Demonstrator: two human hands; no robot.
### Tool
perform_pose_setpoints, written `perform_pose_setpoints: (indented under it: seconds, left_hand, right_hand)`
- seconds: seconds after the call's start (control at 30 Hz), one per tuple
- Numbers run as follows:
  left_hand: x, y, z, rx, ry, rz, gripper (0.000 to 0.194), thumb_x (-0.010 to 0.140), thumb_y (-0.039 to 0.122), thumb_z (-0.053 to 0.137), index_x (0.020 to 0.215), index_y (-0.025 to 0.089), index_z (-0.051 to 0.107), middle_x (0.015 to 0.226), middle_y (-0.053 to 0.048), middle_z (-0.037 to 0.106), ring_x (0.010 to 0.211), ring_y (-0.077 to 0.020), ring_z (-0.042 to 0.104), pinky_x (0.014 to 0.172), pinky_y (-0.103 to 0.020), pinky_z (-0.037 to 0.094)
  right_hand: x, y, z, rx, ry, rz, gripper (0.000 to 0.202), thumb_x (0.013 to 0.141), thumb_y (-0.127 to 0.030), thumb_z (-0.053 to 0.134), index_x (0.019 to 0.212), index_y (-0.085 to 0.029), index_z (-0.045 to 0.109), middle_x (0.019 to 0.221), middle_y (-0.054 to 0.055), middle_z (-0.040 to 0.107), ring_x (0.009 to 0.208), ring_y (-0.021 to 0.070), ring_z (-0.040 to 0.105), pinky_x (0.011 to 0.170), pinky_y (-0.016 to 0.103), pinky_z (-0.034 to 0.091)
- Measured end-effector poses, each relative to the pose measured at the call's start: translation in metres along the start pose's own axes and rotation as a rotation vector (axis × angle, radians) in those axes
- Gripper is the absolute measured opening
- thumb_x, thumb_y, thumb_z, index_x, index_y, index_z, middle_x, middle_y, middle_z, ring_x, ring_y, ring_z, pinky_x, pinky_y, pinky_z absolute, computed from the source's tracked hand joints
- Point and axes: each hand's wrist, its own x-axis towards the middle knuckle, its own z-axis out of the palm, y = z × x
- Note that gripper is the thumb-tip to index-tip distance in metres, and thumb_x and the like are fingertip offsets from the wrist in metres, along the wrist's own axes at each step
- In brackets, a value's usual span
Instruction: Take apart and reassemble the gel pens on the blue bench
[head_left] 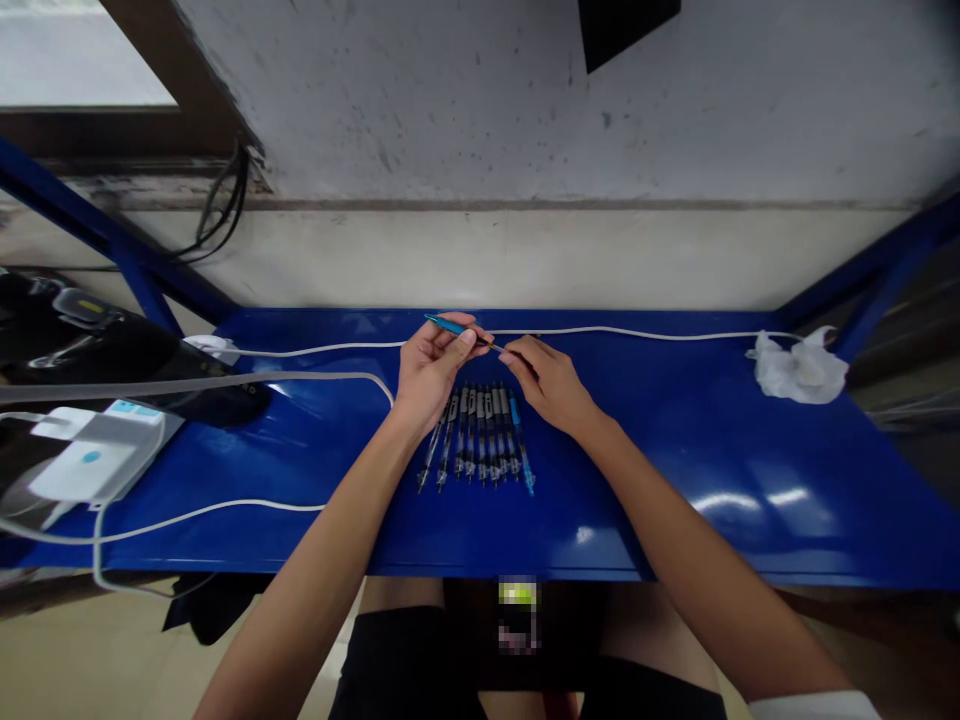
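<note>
My left hand [429,378] is closed round a blue pen barrel [445,324] above the back half of the blue table. A thin pen refill [493,346] sticks out of the barrel towards the right. Its far end sits in a pinch of my right hand [556,385], where the fingers hide the tip. Just below both hands lies a row of several clear pens with dark grips [480,435]. At the row's right end is a light blue pen [523,440].
White cables [622,331] cross the blue table [675,430]. On the left are a white power strip [101,455] and a black bag-like object [150,360]. A crumpled white plastic bag [801,368] sits at the right. A wall [525,255] stands behind.
</note>
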Motion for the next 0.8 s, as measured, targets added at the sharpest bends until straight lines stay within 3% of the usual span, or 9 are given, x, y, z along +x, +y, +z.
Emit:
perform_pose_setpoints:
  seconds: [0.43,0.5,0.6,0.8]
  left_hand:
    - [-0.004,0.000,0.001,0.216,-0.063,0.114,0.030,0.091,0.036,0.093,0.115,0.022,0.082,0.105,-0.008,0.083,0.098,-0.0227,0.081,0.096,-0.039,0.066]
    - [-0.006,0.000,0.004,0.244,-0.099,0.101,0.031,0.089,0.036,0.093,0.116,0.022,0.083,0.106,-0.008,0.084,0.095,-0.0218,0.081,0.094,-0.038,0.067]
    - [-0.008,-0.002,0.006,0.254,-0.146,0.080,0.028,0.089,0.036,0.094,0.112,0.021,0.086,0.108,-0.008,0.085,0.092,-0.0210,0.081,0.095,-0.037,0.067]
    - [-0.009,-0.003,0.003,0.317,-0.253,0.078,0.027,0.092,0.041,0.091,0.111,0.022,0.088,0.109,-0.008,0.085,0.102,-0.0254,0.081,0.100,-0.040,0.065]
  right_hand:
    - [0.000,0.002,0.005,0.034,-0.059,0.035,0.025,0.117,-0.046,0.053,0.126,-0.026,0.065,0.115,0.009,0.077,0.102,0.0259,0.076,0.094,0.041,0.060]
    - [-0.001,-0.001,0.006,0.073,-0.045,0.085,0.035,0.115,-0.045,0.057,0.145,-0.026,0.056,0.113,0.009,0.078,0.099,0.0261,0.077,0.092,0.043,0.062]
    - [-0.004,-0.007,0.009,0.167,-0.029,0.149,0.067,0.113,-0.042,0.061,0.168,-0.026,0.026,0.115,0.010,0.079,0.099,0.0271,0.079,0.089,0.044,0.065]
    - [-0.006,-0.013,0.029,0.323,0.015,0.165,0.094,0.107,-0.038,0.070,0.175,-0.029,0.005,0.136,0.015,0.070,0.097,0.0246,0.078,0.086,0.045,0.068]
